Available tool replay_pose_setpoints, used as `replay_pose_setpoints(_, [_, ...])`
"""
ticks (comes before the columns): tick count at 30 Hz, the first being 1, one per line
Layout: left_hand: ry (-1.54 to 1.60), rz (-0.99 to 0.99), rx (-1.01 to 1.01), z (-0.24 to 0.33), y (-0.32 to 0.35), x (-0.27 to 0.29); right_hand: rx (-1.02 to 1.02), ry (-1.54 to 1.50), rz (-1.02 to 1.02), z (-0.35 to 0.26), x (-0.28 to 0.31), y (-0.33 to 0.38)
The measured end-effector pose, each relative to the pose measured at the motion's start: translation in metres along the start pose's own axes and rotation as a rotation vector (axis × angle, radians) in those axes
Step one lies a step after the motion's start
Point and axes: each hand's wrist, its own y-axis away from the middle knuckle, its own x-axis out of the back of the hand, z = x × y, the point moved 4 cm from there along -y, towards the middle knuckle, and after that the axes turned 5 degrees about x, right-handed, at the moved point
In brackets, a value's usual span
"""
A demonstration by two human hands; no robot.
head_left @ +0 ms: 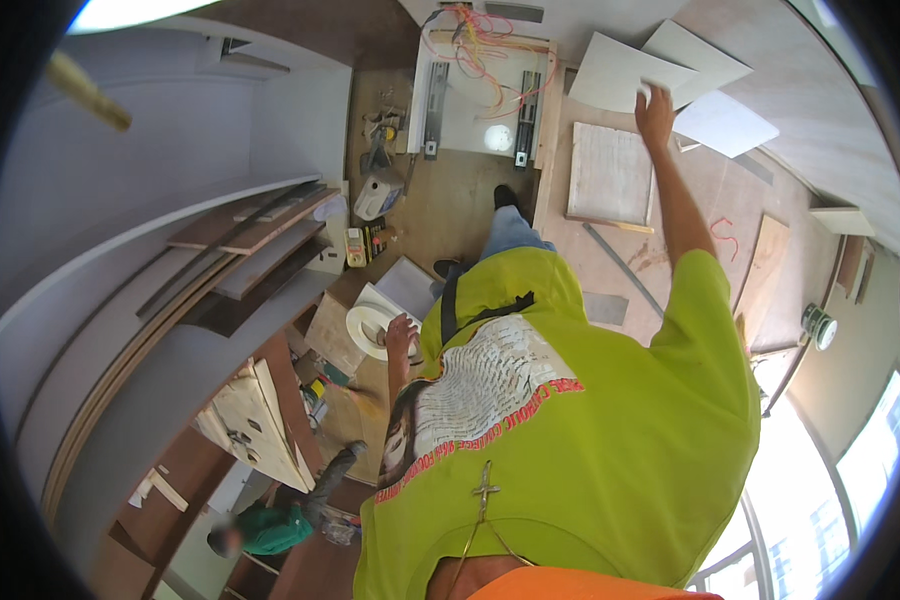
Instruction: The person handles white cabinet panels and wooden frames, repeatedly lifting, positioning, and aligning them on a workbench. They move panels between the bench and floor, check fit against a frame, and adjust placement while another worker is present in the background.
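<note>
while the right hand (pixel 654 118) is spread over the floor's far side, the leftmost white panel (pixel 620 72) lies just ahead and to the left of its fingertips, which overlap the panel's lower right edge in view; whether they touch it is unclear. the panel's long axis runs mostly crosswise, dipping toward the right. a second white panel (pixel 705 58) lies partly under it, and a third white panel (pixel 727 122) lies just right of the hand. the right hand is clearly the nearer to all three. its fingers are parted and loosely bent, with nothing seen between them; the arm stretches forward, well out from the lime-green t-shirt (pixel 620 440), above a pale wood-edged board (pixel 610 175). the left hand (pixel 401 338) hangs low beside the body, next to a white ring-shaped roll (pixel 362 322); its fingers look slightly curled, but whether they grip anything can't be made out.
</note>
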Motion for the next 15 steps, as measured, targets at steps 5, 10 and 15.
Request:
replay_pose_setpoints(5, [-0.068, -0.234, -0.078, -0.046, -0.049, -0.003, -0.320, 0.014, -0.521, 0.073, -0.072, 0.275])
replay_pose_setpoints(10, [-0.133, -0.158, -0.240, -0.123, -0.084, 0.046, -0.259, -0.214, -1.241, -0.051, -0.063, 0.470])
replay_pose_setpoints(15, [-0.424, -0.173, -0.424, -0.150, -0.100, 0.065, -0.263, -0.389, -1.209, -0.105, -0.041, 0.502])
